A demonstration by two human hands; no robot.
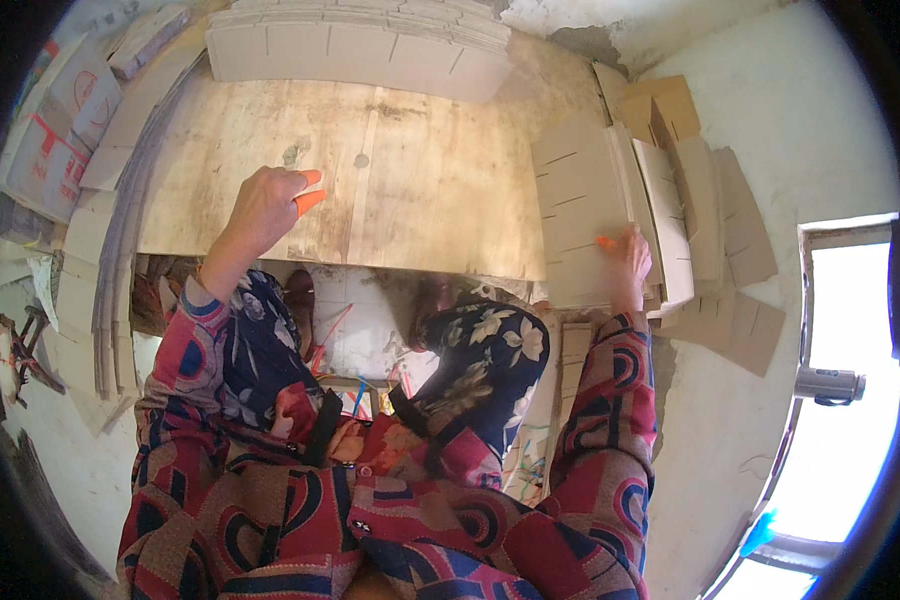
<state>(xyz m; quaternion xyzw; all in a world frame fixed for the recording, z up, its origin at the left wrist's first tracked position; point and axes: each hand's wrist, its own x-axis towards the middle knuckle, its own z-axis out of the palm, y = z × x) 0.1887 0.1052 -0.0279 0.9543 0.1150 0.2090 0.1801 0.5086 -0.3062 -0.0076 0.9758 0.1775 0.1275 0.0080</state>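
Over the near part of the wooden board, my left hand [268, 207] is raised with its fingers bent. Orange finger covers sit on its thumb and a finger, and a small gap shows between those two tips with nothing in it. My right hand [628, 262], slightly blurred, is at the right side of a slitted cardboard sheet [568, 205]. An orange-covered tip presses on the face of this sheet, and the other fingers are partly hidden. Whether one sheet or several are in that grasp I cannot tell.
The wooden board [420, 190] spans my lap front. Slitted cardboard is stacked at its far edge [360, 55], along the left [120, 230], and leaning at the right [705, 210]. White printed cartons [45, 165] stand far left. A metal cylinder [830, 386] is by the bright opening at right.
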